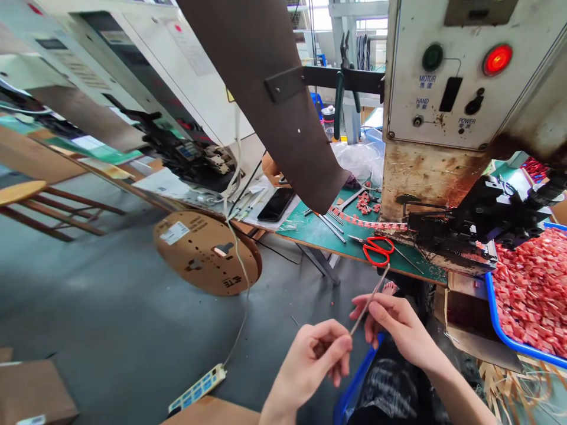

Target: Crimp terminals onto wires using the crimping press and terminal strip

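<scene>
A thin, straight, greyish-brown rod (379,284) slants between my hands, over my lap and in front of the bench edge. My left hand (312,360) pinches its lower end between thumb and fingers. Higher along it, my right hand (396,323) grips it with thumb and index finger, and its tip points up toward the bench. What kind of rod it is, I cannot make out. Just beyond that tip lie red-handled scissors (376,251) on the green bench top (305,233). Behind them, a strip of small pink pieces (376,225) runs into the black press head (452,233).
A blue-rimmed bin (496,313) of pink pieces stands at the right beside an open carton (469,324). Metal rods (332,227) and a phone (277,205) lie on the bench. A cardboard reel (208,254) leans below; a power strip (197,389) sits on the floor.
</scene>
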### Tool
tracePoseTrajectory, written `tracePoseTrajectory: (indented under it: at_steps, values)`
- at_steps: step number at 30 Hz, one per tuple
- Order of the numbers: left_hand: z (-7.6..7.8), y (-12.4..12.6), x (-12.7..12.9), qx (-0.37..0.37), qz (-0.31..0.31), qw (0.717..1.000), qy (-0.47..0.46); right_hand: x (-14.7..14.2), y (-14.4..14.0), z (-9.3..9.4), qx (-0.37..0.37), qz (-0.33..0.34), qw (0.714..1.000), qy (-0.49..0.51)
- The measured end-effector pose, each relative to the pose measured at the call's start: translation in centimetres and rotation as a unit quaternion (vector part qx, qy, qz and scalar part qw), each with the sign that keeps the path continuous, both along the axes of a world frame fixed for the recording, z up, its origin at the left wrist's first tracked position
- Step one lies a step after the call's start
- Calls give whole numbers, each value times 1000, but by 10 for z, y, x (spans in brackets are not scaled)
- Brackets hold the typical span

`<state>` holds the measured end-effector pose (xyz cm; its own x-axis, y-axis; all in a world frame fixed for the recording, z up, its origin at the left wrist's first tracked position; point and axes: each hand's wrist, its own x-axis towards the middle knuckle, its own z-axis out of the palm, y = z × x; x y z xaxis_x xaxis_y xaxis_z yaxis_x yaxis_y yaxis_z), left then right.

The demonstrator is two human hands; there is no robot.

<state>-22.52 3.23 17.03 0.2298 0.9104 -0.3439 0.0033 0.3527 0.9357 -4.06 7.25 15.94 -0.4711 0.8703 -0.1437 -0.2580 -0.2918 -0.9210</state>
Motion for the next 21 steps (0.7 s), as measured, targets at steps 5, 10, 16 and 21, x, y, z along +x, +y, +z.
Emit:
tracePoseTrajectory:
  at_steps: [5,10,16,21]
  values:
    - [-8,12,51,13,-15,997,-73,20,-3,4,-16,-101,993,55]
    - [-31,28,85,41,35,987,-153,38,24,19,-12,-214,976,38]
    - [-48,19,89,36,7,989,-143,29,53,30,9,-285,957,61]
    - [-54,18,88,49,1,993,-110,22,61,31,-2,-322,942,88]
